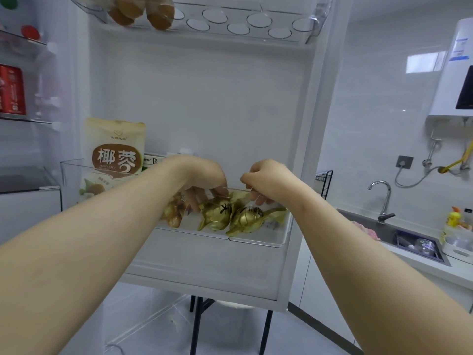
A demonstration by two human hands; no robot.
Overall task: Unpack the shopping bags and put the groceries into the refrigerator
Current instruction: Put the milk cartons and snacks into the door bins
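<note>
Fridge door [199,103]: eggs [153,11] and pouch [115,149] already stowed. In the bin [256,243], left hand [204,178], grip spread, touches gold sweets [217,216]; right hand [266,180] pinches one. Bags out of sight.

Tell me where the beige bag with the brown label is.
In the head view, the beige bag stands at the left end of the clear door shelf, left of the gold-wrapped sweets.

Bright, even light — edges warped.
</note>
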